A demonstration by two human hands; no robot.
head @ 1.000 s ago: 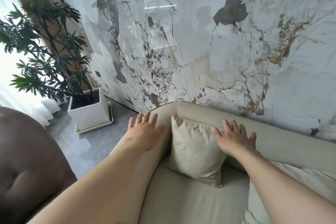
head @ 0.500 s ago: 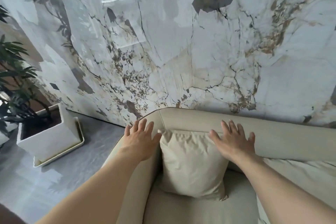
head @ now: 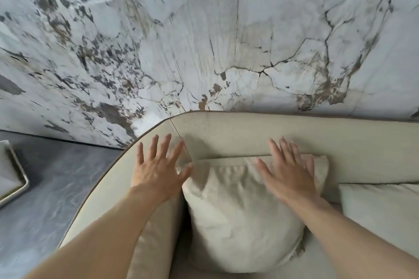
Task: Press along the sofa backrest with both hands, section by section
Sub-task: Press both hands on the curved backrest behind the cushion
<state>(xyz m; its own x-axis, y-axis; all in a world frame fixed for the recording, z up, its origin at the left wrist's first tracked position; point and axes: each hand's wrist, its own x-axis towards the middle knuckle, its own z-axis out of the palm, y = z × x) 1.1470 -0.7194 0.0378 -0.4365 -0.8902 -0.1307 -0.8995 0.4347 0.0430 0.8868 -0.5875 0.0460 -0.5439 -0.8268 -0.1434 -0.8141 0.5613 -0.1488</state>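
The beige sofa backrest [head: 260, 133] runs along the marble wall and curves forward at its left corner. My left hand [head: 158, 167] lies flat with fingers spread on that curved corner, just left of a seam. My right hand [head: 290, 172] is flat and spread over the top edge of a beige cushion [head: 238, 215] that leans against the backrest, fingertips reaching the backrest. Neither hand holds anything. The right hand is slightly blurred.
A marble wall [head: 204, 41] rises directly behind the sofa. Grey floor [head: 49, 188] lies to the left, with the corner of a white planter tray [head: 13, 179] at the left edge. A second pale cushion [head: 381, 206] sits at the right.
The view has shifted right and closer to the sofa; the plant has left the frame. Both hands stay spread on the corner and cushion, the right one moving slightly.
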